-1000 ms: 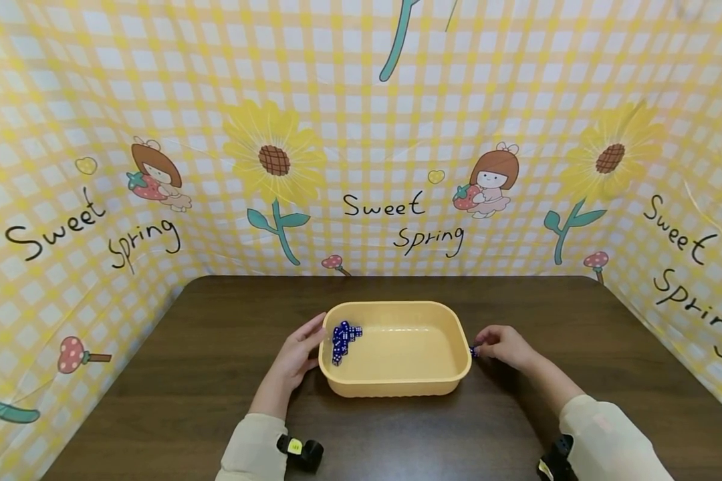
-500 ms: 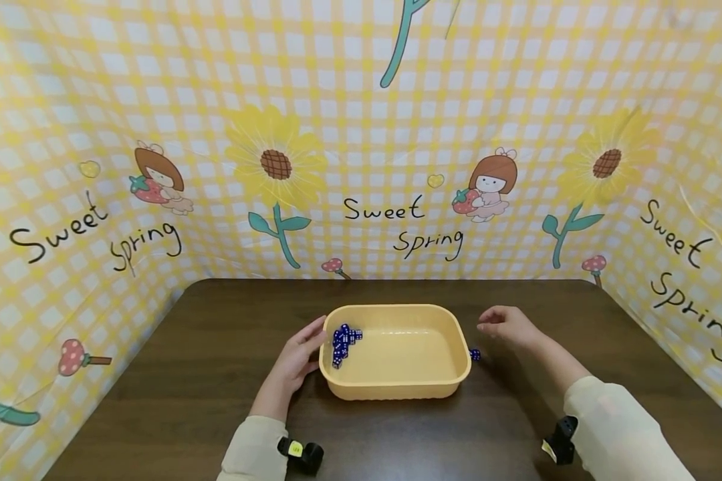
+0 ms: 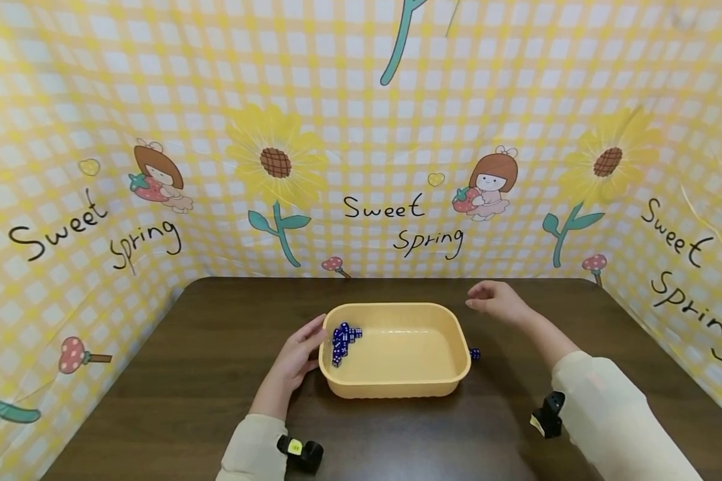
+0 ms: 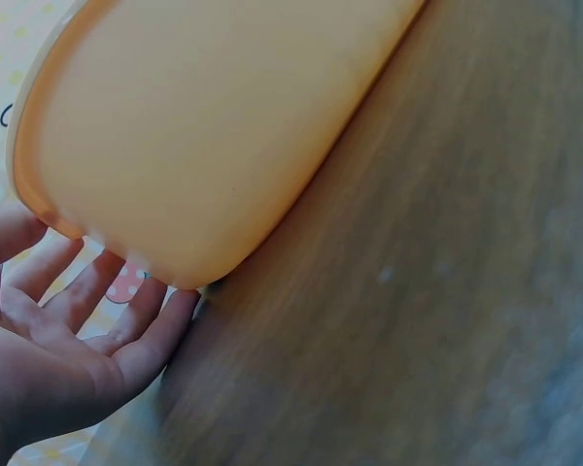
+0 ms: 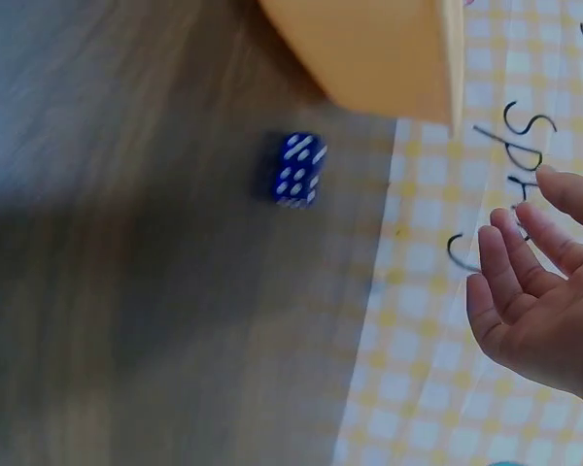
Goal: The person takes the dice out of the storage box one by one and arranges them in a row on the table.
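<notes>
A yellow plastic basin [image 3: 397, 382] stands on the dark wooden table. Inside, at its left end, blue dice [image 3: 340, 344] with white pips are heaped together. My left hand [image 3: 296, 351] is at the basin's left end; in the left wrist view its spread fingers [image 4: 151, 335] have their tips against the outer wall. Just outside the right end sit blue dice [image 3: 474, 354], which show close together on the wood in the right wrist view [image 5: 298, 172]. My right hand [image 3: 496, 300] hovers beyond the basin's far right corner, fingers loosely bent and nothing in them [image 5: 544, 282].
The brown table [image 3: 174, 401] reaches back to a yellow checked cloth [image 3: 373, 147] printed with flowers and lettering. That cloth also rises at both sides. Black wrist cameras [image 3: 301, 454] are strapped over the pale sleeves.
My right hand has left the dice beside the basin and moved up and away, toward the table's back. Those dice stayed in place. The left hand and basin have not visibly moved.
</notes>
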`<state>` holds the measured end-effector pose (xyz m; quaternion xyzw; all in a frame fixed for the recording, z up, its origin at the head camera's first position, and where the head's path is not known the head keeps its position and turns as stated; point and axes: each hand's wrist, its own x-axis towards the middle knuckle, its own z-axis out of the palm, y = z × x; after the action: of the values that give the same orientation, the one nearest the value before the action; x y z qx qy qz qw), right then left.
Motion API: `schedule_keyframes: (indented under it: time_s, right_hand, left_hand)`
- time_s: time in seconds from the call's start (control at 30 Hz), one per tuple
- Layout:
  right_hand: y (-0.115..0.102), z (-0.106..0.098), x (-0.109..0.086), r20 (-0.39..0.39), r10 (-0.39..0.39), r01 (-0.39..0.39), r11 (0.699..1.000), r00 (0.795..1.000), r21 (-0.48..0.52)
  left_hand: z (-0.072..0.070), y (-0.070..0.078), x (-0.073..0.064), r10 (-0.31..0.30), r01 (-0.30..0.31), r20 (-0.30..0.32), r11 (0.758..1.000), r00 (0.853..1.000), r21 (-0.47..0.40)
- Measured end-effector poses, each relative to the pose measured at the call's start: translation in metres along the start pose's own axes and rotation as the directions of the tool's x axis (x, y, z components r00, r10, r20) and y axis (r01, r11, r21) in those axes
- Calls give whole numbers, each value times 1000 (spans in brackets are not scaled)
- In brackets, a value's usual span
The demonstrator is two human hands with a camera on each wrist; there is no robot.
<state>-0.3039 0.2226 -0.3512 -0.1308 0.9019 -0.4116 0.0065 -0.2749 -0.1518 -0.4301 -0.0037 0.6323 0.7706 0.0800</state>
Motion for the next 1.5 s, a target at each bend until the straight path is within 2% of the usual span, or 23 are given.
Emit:
schedule_keyframes:
  time_s: [0.27, 0.67, 0.83, 1.2, 1.5]
  right_hand:
    - [-28, 15, 18, 24, -38, 37, 999, 999, 18]
    - [-70, 55, 40, 48, -122, 117, 989, 991, 94]
    - [-80, 72, 46, 78, -144, 134, 984, 987, 120]
    - [-94, 104, 50, 131, -185, 171, 979, 974, 113]
    - [-102, 130, 49, 175, -181, 159, 978, 968, 135]
  left_hand:
    - [-2, 1, 0, -7, 7, -19, 1000, 1000, 3]
    - [-3, 0, 0, -1, 1, -21, 1000, 1000, -5]
    - [-2, 1, -1, -7, 7, -15, 1000, 1000, -9]
    - [1, 0, 0, 10, -10, -3, 1000, 1000, -13]
    - [1, 1, 0, -2, 2, -6, 1000, 1000, -14]
